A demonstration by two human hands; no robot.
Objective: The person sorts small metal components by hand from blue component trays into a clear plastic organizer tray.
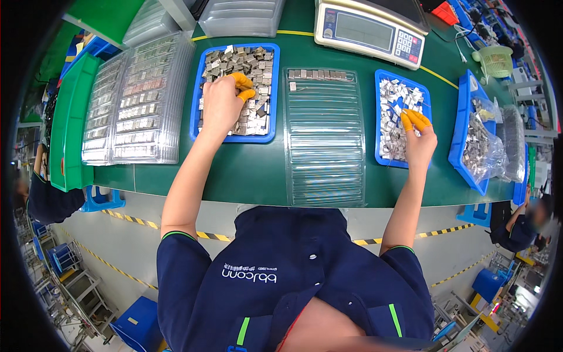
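Observation:
My left hand (224,101) is over a blue tray (273,117) heaped with small silver metal housings (258,120). Its yellow-covered thumb and forefinger are spread, with a gap between their tips. On the right, my right hand (419,138) reaches over a second blue tray (379,149) full of small white parts (394,97). Its yellow-covered fingertips are pinched together at a small white part (404,112). Between the hands lies a clear ribbed plastic tray (325,146). Along its far end runs a row of metal housings (319,74), with a single piece below the row's left end.
Filled clear trays (146,105) stand at left beside a green bin (73,117). A weighing scale (369,32) and stacked clear trays (240,17) stand at the back. At right sits a blue bin (460,141) with bagged parts. Other people sit at both sides.

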